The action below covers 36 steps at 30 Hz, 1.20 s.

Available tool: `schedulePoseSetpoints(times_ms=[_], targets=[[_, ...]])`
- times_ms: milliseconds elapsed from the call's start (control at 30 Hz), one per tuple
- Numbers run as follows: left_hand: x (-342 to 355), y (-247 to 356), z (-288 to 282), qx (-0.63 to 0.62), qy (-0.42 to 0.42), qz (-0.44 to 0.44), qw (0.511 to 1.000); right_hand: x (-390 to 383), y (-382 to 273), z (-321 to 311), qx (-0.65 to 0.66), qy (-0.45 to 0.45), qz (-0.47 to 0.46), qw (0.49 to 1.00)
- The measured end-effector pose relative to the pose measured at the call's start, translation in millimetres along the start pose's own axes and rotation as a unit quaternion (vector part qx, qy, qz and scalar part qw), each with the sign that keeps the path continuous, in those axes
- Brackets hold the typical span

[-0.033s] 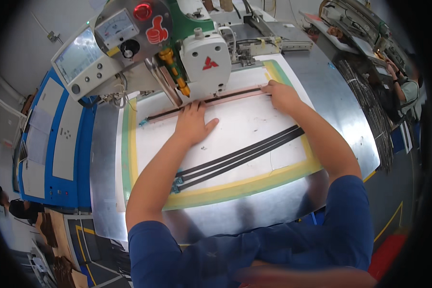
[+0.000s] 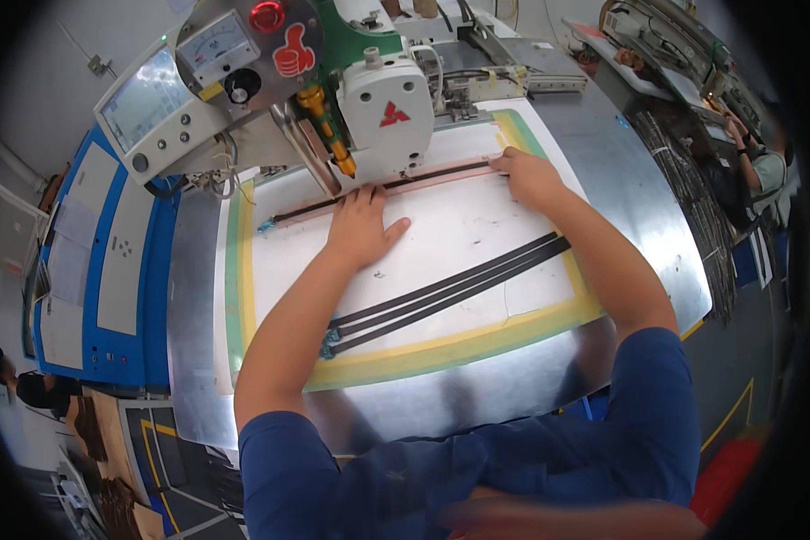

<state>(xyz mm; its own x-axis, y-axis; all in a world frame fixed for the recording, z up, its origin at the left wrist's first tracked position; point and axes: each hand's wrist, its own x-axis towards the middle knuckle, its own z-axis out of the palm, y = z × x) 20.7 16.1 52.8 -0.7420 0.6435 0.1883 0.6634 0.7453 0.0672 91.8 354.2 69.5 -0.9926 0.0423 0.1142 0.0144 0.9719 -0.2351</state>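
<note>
A long black strap lies in a pinkish guide strip on the white work board. Blue-green material shows at its left end. My left hand rests flat on the board, thumb out to the side, fingertips on the strap below the machine head. With bent fingers, my right hand grips the strap's right end; the fingertips are partly hidden. Nearer to me, several more black straps lie side by side at a slant, with blue-green pieces at their left ends.
Above the board hangs a white sewing machine head, beside a brass-coloured pointed part. A control screen and a blue cabinet stand at left. Yellow and green tape borders the board on a metal table. People work at both sides.
</note>
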Motion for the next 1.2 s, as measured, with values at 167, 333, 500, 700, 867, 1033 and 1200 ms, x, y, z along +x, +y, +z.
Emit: schedulePoseSetpoints(times_ms=[167, 333, 500, 700, 867, 1033, 1200], targets=[[-1, 2, -1, 0.023, -0.023, -0.017, 0.999, 6, -4, 9, -0.007, -0.018, -0.006, 1.0], [0, 10, -3, 0.014, -0.038, -0.022, 0.999, 4, -15, 13, -0.017, -0.02, -0.016, 1.0], [5, 19, 4, -0.005, -0.02, -0.007, 1.0, 2, -27, 9, -0.007, -0.014, -0.027, 1.0], [4, 24, 4, 0.006, 0.0, -0.001, 1.0, 12, -42, 22, 0.004, -0.008, -0.078, 0.997], [8, 28, 3, -0.016, -0.014, -0.003, 1.0, 8, -53, 20, 0.021, -0.021, -0.08, 0.996], [9, 29, 6, -0.007, -0.025, 0.0, 1.0, 5, -51, 29, 0.07, 0.014, -0.11, 0.991], [8, 26, 12, 0.0, -0.012, -0.001, 1.0, -3, -58, 33, 0.06, 0.004, -0.116, 0.991]])
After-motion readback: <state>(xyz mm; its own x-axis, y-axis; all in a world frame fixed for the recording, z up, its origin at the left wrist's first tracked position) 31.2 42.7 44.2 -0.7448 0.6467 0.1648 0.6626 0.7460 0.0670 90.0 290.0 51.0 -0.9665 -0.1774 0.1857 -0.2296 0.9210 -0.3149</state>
